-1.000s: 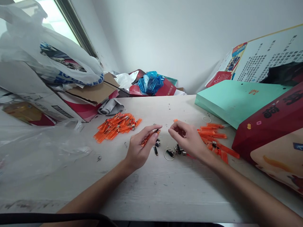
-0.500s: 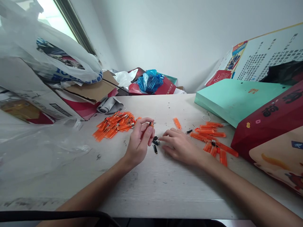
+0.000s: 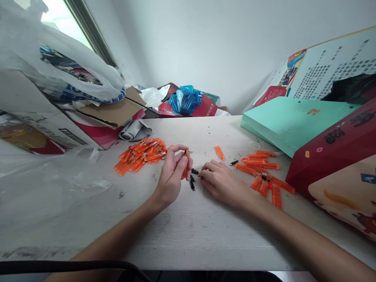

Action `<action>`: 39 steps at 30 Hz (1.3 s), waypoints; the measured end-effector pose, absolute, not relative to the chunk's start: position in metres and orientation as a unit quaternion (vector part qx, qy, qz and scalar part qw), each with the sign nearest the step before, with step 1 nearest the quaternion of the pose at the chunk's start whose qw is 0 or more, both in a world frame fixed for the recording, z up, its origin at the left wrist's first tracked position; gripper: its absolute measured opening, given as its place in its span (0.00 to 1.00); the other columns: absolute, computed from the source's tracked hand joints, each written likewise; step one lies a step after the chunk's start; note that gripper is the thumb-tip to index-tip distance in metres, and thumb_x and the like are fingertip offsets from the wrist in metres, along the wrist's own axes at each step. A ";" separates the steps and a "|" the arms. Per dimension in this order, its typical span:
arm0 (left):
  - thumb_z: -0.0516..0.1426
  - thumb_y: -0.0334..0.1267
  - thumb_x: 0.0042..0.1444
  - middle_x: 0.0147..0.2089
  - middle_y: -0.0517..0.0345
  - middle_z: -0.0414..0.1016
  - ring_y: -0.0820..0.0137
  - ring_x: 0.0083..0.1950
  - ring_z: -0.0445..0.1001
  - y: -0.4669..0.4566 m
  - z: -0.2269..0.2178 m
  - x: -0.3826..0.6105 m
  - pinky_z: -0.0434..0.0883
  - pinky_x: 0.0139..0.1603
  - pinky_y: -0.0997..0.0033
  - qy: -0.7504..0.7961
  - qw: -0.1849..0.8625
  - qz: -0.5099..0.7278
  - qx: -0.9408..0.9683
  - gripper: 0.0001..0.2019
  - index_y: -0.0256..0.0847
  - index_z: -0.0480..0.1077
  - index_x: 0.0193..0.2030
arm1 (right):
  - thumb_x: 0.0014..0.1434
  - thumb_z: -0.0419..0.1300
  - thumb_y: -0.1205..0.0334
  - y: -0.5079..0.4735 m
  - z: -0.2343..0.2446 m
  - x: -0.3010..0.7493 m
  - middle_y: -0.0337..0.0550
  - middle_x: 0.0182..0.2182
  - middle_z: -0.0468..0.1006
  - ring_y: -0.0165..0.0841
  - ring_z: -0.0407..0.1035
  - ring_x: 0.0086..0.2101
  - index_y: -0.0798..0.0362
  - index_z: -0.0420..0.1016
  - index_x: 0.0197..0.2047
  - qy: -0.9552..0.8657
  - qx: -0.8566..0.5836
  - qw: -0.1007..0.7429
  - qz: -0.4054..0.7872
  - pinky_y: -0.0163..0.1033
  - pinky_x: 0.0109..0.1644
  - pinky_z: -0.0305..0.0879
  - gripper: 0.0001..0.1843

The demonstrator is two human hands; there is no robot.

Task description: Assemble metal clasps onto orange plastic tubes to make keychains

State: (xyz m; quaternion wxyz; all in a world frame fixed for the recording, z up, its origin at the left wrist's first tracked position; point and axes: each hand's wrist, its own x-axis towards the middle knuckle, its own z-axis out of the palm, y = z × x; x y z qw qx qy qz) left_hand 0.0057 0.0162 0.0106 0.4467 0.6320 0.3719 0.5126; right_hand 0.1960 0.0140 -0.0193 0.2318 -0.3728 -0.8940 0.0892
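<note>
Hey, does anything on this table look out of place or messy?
One orange stick lies alone mid-table, apart from the heaped orange pile on the left and the loose orange scatter on the right. Small black parts are strewn between the left hand, which holds an orange piece, and the right hand. Nothing looks broken.
</note>
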 end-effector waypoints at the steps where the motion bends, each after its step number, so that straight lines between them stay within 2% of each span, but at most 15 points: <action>1: 0.50 0.39 0.73 0.32 0.65 0.67 0.76 0.26 0.65 0.016 0.011 0.005 0.64 0.31 0.72 0.373 0.452 0.513 0.627 0.06 0.47 0.60 0.54 | 0.73 0.52 0.65 0.014 -0.020 0.196 0.47 0.39 0.78 0.36 0.70 0.40 0.53 0.78 0.41 -0.893 -0.378 0.228 0.090 0.44 0.50 0.65 0.13; 9: 0.52 0.39 0.71 0.29 0.66 0.61 0.76 0.26 0.59 0.020 0.009 0.002 0.59 0.27 0.76 0.364 0.499 0.526 0.584 0.03 0.46 0.62 0.49 | 0.69 0.57 0.68 0.013 -0.015 0.196 0.46 0.37 0.78 0.35 0.70 0.38 0.54 0.78 0.37 -0.873 -0.425 0.209 0.120 0.42 0.45 0.63 0.09; 16: 0.52 0.42 0.69 0.22 0.69 0.54 0.78 0.21 0.47 0.024 0.019 0.000 0.48 0.23 0.77 0.350 0.629 0.483 0.498 0.07 0.42 0.62 0.43 | 0.66 0.60 0.69 0.014 -0.015 0.192 0.47 0.41 0.80 0.38 0.74 0.41 0.54 0.79 0.45 -0.851 -0.439 0.253 0.139 0.42 0.44 0.65 0.08; 19: 0.52 0.44 0.68 0.20 0.70 0.51 0.78 0.19 0.44 0.026 0.021 -0.001 0.48 0.23 0.77 0.337 0.671 0.467 0.467 0.08 0.42 0.62 0.42 | 0.66 0.60 0.68 0.014 -0.015 0.193 0.46 0.42 0.80 0.38 0.75 0.42 0.54 0.78 0.46 -0.840 -0.439 0.285 0.141 0.42 0.44 0.66 0.07; 26: 0.52 0.45 0.67 0.20 0.70 0.46 0.77 0.19 0.43 0.028 0.023 -0.006 0.52 0.24 0.76 0.306 0.732 0.446 0.415 0.10 0.41 0.64 0.38 | 0.71 0.55 0.65 0.014 -0.011 0.192 0.46 0.45 0.78 0.33 0.73 0.37 0.52 0.75 0.49 -0.818 -0.420 0.359 0.162 0.40 0.40 0.67 0.08; 31: 0.51 0.47 0.68 0.20 0.70 0.43 0.77 0.19 0.40 0.030 0.024 -0.007 0.52 0.24 0.75 0.290 0.769 0.417 0.386 0.14 0.40 0.65 0.35 | 0.74 0.52 0.62 0.014 -0.011 0.190 0.49 0.46 0.75 0.36 0.73 0.41 0.51 0.74 0.53 -0.798 -0.418 0.408 0.146 0.42 0.44 0.69 0.11; 35: 0.51 0.48 0.68 0.20 0.70 0.44 0.77 0.19 0.40 0.030 0.023 -0.007 0.52 0.23 0.75 0.300 0.771 0.399 0.395 0.15 0.40 0.66 0.35 | 0.74 0.52 0.61 0.012 -0.008 0.192 0.49 0.45 0.75 0.36 0.72 0.42 0.50 0.75 0.52 -0.779 -0.417 0.442 0.158 0.42 0.45 0.69 0.11; 39: 0.54 0.46 0.67 0.20 0.69 0.49 0.78 0.18 0.44 0.031 0.019 -0.005 0.52 0.22 0.76 0.332 0.742 0.379 0.443 0.12 0.39 0.67 0.37 | 0.74 0.53 0.60 0.010 -0.003 0.192 0.49 0.45 0.75 0.36 0.72 0.42 0.50 0.75 0.51 -0.768 -0.408 0.468 0.156 0.41 0.43 0.69 0.10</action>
